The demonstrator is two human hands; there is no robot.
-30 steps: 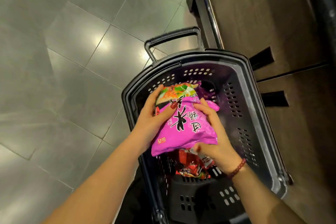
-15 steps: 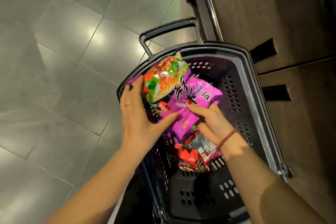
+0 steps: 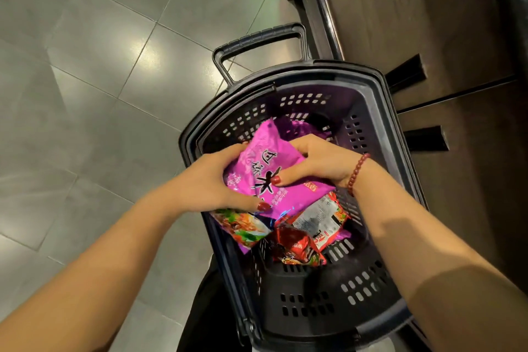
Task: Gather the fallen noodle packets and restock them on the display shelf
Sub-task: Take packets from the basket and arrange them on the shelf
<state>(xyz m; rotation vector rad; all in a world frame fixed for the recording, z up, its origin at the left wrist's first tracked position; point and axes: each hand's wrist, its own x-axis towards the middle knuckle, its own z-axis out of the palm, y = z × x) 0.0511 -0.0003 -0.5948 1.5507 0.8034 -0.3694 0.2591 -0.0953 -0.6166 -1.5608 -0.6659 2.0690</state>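
Magenta noodle packet (image 3: 274, 180) is now held low over the basket (image 3: 395, 128), tilted, print side up. Left hand (image 3: 208, 183) grips its left edge with the thumb on top. Right hand (image 3: 320, 163) clamps its right edge, fingers curled over the face.

Change noted: half a second ago the green-orange packet (image 3: 243, 227) was raised at the far left rim. It now sits down at the near-left wall, just under the left hand; cannot tell whether those fingers also hold it.

Red packet (image 3: 297, 248) and white-backed packet (image 3: 320, 217) lie loose on the basket floor below.

Judgement: gathering looks done and the packets are being sorted for lifting out. Restocking not yet begun; no stocked shelf in view, only a dark wooden fixture (image 3: 428, 23) to the right and grey floor tiles (image 3: 100, 94).
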